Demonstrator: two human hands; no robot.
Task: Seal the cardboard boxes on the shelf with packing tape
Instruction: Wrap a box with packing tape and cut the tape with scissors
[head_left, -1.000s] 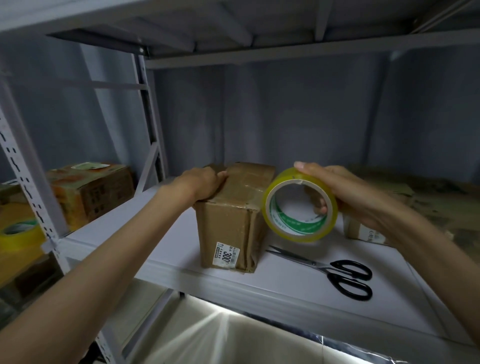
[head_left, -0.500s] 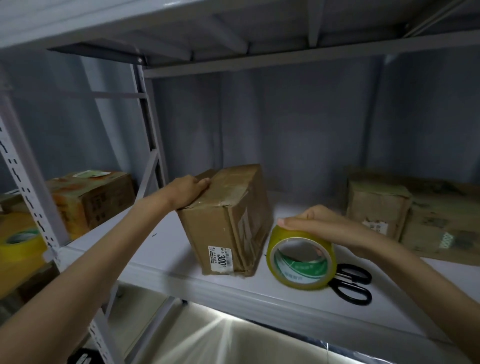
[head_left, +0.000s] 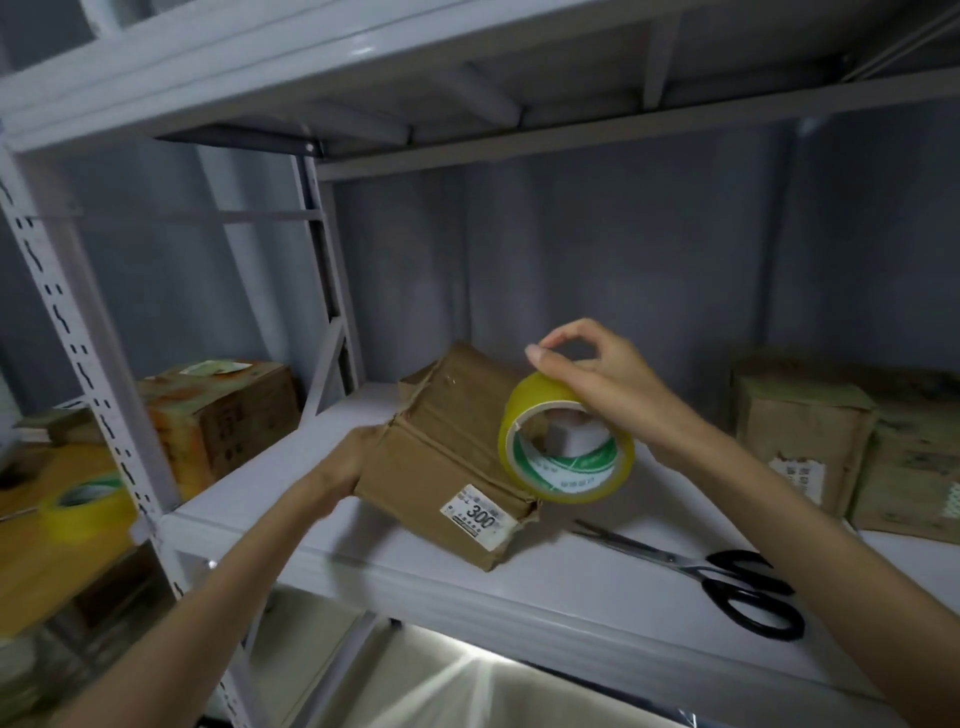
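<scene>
The left hand (head_left: 345, 465) gripped the tilted cardboard box (head_left: 447, 457) on the shelf (head_left: 571, 587). The right hand (head_left: 597, 384) grasped the yellow tape roll (head_left: 563, 447) against it.

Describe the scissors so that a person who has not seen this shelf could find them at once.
Look at the grey metal shelf, on its front right part. The scissors lie flat there, to the right of the tilted cardboard box with the "300" label. Black handles and steel blades make them the only tool among brown boxes.
</scene>
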